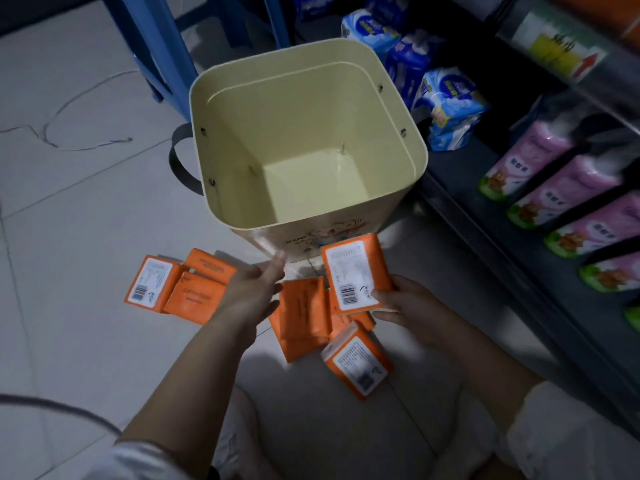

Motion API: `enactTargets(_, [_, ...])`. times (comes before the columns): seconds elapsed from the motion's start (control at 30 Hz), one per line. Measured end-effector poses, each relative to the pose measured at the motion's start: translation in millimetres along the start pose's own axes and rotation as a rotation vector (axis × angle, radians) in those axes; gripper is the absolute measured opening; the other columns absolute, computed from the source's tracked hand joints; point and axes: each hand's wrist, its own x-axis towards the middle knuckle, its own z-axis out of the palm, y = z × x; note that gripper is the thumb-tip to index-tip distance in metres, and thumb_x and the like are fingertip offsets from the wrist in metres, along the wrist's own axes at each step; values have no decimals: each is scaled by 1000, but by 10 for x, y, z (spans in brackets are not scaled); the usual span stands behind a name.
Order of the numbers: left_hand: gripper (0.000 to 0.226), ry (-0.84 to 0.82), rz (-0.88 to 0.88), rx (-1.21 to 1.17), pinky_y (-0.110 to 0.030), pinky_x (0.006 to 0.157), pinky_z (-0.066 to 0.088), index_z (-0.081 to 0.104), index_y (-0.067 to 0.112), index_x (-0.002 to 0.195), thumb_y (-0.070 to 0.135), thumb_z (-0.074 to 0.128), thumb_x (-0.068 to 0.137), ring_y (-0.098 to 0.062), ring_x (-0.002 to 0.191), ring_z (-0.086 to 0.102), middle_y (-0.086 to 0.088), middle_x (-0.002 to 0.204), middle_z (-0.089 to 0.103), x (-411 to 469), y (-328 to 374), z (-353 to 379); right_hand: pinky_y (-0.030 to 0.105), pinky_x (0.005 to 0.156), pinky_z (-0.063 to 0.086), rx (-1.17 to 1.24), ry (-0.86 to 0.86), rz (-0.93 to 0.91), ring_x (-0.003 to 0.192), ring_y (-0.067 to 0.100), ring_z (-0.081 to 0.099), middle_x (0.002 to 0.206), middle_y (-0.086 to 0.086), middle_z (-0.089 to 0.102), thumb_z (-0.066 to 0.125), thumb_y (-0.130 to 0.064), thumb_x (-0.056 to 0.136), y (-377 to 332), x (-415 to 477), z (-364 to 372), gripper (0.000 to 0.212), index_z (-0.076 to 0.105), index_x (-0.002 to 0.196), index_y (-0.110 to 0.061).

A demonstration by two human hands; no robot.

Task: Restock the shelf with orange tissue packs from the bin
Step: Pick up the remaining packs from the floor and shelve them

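Note:
A cream square bin (412,147) stands on the floor with nothing inside it. In front of it several orange tissue packs lie on the tiles, one cluster at the left (180,287) and a pile in the middle (304,315). My right hand (405,306) grips one orange tissue pack (356,275) by its lower corner, label side up, just above the pile. My left hand (254,289) hovers open between the two clusters, fingers pointing at the bin, holding nothing. The dark shelf (512,244) runs along the right.
The shelf holds pink tissue packs (557,195) at the right and blue-white packs (450,105) further back. A blue stool frame (162,53) stands behind the bin. A thin cable (69,105) lies on the tiles at the left.

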Motion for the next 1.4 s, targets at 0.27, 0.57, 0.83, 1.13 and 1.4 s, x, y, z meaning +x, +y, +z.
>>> enactTargets(0.27, [14,-151,87,-96,-20,55,52,64,18,101,26,57,91,-11,76,71,1,89,75,-186,-45,-244,40,97,46,-41,-293,-21,108,23,61,113,4,67,55,-23,92,-115,-71,782,24,59,115,-18])
enactTargets(0.57, [29,-40,199,-9,-35,74,58,62,13,113,23,62,87,-22,90,70,-5,100,73,-7,-306,-757,27,69,47,-809,237,0,85,21,67,87,6,70,70,-44,74,512,811,858,33,69,86,-13])
enactTargets(0.83, [26,-62,162,-23,-35,73,58,61,15,113,23,61,88,-20,91,70,-3,102,73,-17,-346,-856,37,84,53,-814,282,185,100,29,64,109,12,68,73,-25,74,735,1034,963,38,66,108,-11])
enactTargets(1.13, [55,-35,281,-37,-26,61,56,39,31,119,1,65,82,-8,81,69,1,96,69,-424,-34,-736,48,85,52,-231,160,62,91,37,66,97,22,69,62,4,77,159,245,692,25,66,101,0])
enactTargets(1.4, [48,36,1001,310,-11,75,42,54,32,89,-9,64,66,5,90,58,19,96,64,-1329,378,-243,37,61,54,85,231,-117,67,29,64,78,16,65,61,-8,79,-269,-925,509,21,61,99,-3])
